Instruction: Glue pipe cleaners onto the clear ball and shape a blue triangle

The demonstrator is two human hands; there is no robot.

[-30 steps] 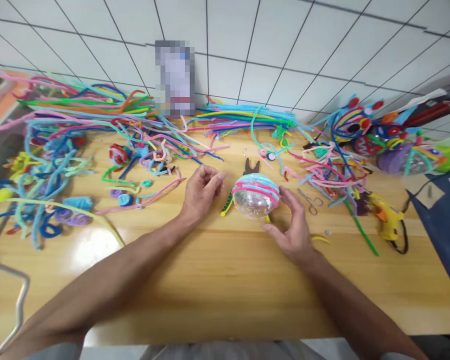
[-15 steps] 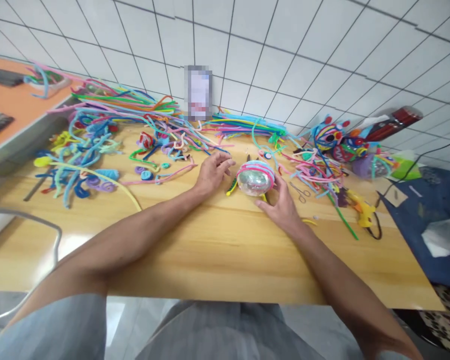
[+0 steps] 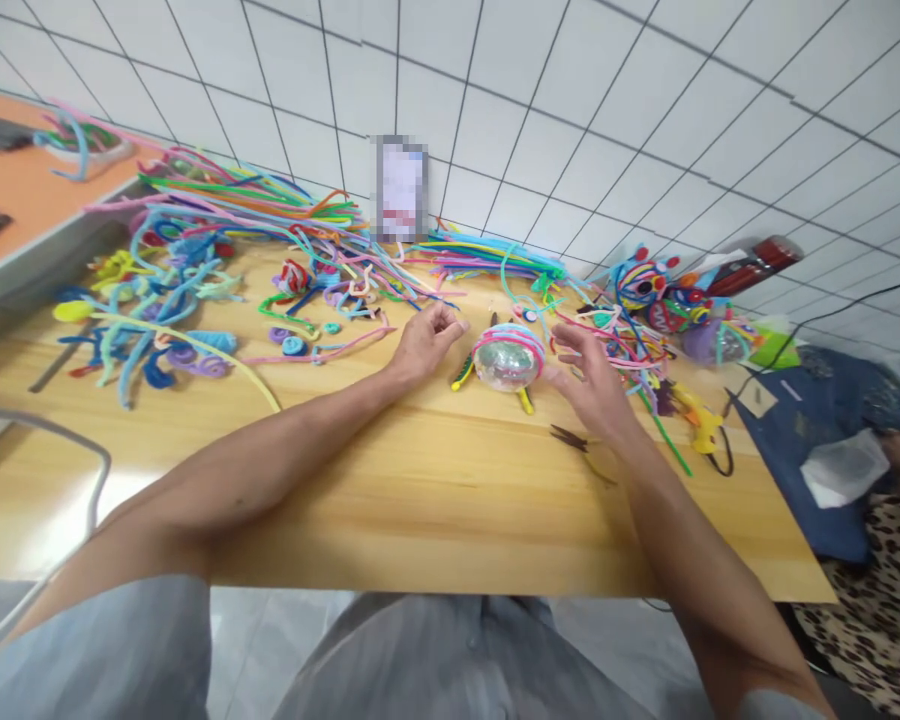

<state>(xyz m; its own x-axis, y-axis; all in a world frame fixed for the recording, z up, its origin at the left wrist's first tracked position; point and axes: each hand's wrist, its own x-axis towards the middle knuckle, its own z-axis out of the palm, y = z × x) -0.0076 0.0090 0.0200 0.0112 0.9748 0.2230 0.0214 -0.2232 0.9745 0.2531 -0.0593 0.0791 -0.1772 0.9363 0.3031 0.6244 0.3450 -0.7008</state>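
A clear round plastic ball (image 3: 508, 362), its upper part wrapped in pink and light blue pipe cleaners, rests on the wooden table. To its right is my right hand (image 3: 591, 385), fingers spread and apart from the ball or barely touching it. My left hand (image 3: 426, 345) hovers left of the ball with thumb and fingers pinched together; whatever may be between them is too small to see. Partly hidden by the ball lie pliers with yellow-and-black handles (image 3: 526, 400). A dark-bladed cutting tool (image 3: 570, 437) lies near my right wrist.
Bundles of coloured pipe cleaners (image 3: 255, 195) line the wall, with twisted pieces (image 3: 172, 300) at left. A phone (image 3: 400, 188) leans on the tiles. Finished figures (image 3: 640, 280) and a yellow glue gun (image 3: 701, 420) lie right. A person in leopard print (image 3: 885, 560) is at far right.
My right hand has let go of the ball and moved right, its fingers opening. My left fingers have drawn together into a pinch. The ball stays in place.
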